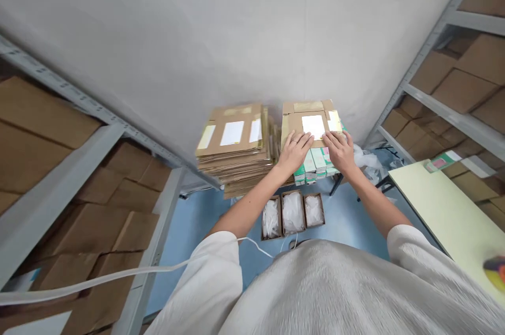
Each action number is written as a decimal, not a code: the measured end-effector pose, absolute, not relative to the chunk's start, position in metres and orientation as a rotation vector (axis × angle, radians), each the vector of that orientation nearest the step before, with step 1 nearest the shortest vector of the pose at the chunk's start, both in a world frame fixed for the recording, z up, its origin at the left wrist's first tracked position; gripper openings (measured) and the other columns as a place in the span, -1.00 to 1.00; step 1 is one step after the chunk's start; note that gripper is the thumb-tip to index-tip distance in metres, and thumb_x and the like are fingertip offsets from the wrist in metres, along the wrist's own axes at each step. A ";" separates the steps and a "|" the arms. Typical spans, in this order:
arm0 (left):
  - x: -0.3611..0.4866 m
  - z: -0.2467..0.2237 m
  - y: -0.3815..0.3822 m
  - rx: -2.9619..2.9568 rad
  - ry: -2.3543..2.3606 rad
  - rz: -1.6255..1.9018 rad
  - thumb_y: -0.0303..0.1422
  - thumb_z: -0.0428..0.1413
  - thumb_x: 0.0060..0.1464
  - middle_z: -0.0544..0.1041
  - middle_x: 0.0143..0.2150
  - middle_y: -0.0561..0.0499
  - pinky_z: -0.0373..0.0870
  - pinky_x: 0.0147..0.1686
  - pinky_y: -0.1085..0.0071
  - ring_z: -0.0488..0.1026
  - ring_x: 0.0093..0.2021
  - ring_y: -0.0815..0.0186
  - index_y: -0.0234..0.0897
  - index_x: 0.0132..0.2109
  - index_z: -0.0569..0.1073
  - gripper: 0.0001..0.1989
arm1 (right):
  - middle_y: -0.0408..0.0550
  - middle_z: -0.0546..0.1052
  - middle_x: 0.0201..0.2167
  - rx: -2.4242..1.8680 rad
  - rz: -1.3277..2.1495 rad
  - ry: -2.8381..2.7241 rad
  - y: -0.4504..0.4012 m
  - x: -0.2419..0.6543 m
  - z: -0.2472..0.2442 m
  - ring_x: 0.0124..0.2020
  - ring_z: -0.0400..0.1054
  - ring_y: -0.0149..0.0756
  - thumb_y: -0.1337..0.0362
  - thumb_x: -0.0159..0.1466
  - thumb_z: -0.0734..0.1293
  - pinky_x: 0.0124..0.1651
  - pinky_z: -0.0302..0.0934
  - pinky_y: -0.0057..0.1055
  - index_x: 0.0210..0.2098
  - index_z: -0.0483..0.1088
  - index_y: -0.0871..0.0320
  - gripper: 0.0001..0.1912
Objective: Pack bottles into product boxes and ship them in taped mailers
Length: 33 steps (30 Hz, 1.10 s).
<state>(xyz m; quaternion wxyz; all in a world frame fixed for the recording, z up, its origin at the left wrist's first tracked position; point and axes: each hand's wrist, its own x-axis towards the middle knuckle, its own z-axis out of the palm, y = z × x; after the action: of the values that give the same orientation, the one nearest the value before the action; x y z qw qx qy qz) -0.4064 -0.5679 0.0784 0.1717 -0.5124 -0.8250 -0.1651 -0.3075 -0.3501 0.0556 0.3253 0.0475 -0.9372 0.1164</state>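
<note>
My left hand (295,152) lies palm down on the near left part of a flattened cardboard box (292,120), with its fingers stretched over the surface. On the near right part, my right hand (340,151) rests in the same way, its fingertips close to a white label (313,126). The cardboard sits on top of several small green-and-white boxes (317,160), whose ends show below my hands. To the left stands a tall stack of flattened cardboard boxes (236,159) with white labels and tape on the top one. My thumbs are hard to make out.
Three open cartons (292,235) with white plastic packing stand on the blue floor. Metal shelves full of brown boxes (98,224) flank both sides. A pale table (430,188) is at right, near clear plastic wrap (371,162). A white cable (130,272) crosses at left.
</note>
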 end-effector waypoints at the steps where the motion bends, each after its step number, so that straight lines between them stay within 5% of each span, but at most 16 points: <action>1: -0.397 0.076 -0.548 -1.498 -2.329 -0.475 -0.48 -0.03 0.35 0.40 0.50 -0.16 -0.01 0.59 -0.13 0.29 0.51 0.04 -0.14 0.51 0.32 -0.37 | 0.08 0.54 0.34 0.086 0.282 -2.465 -0.334 -0.291 0.053 0.41 0.30 -0.03 0.32 0.55 0.14 0.58 -0.17 0.21 0.40 0.42 0.03 -0.50; 19: -0.163 0.013 -0.186 -2.411 -1.849 -0.522 -0.37 -0.07 0.49 0.51 0.39 -0.20 0.27 0.41 0.01 0.42 0.40 0.04 -0.19 0.42 0.44 -0.53 | 0.04 0.60 0.26 -0.752 -0.017 -2.571 -0.091 0.052 -0.005 0.26 0.37 -0.03 0.40 0.52 0.14 0.52 -0.13 0.06 0.34 0.48 0.04 -0.50; 33: -0.110 -0.052 -0.019 -2.909 -1.516 -0.405 -0.39 -0.06 0.50 0.49 0.41 -0.19 0.32 0.36 0.07 0.41 0.40 0.06 -0.14 0.43 0.43 -0.54 | 0.11 0.59 0.28 -1.357 -0.065 -2.519 -0.017 0.116 -0.068 0.21 0.37 -0.02 0.44 0.49 0.12 0.47 -0.13 0.01 0.36 0.45 0.12 -0.46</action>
<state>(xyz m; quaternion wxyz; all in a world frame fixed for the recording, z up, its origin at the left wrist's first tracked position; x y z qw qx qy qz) -0.1099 -0.0193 -0.0517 -0.0820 -0.8772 -0.4571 -0.1221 0.1158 -0.0168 -0.0683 0.1394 -0.4695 -0.8716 -0.0225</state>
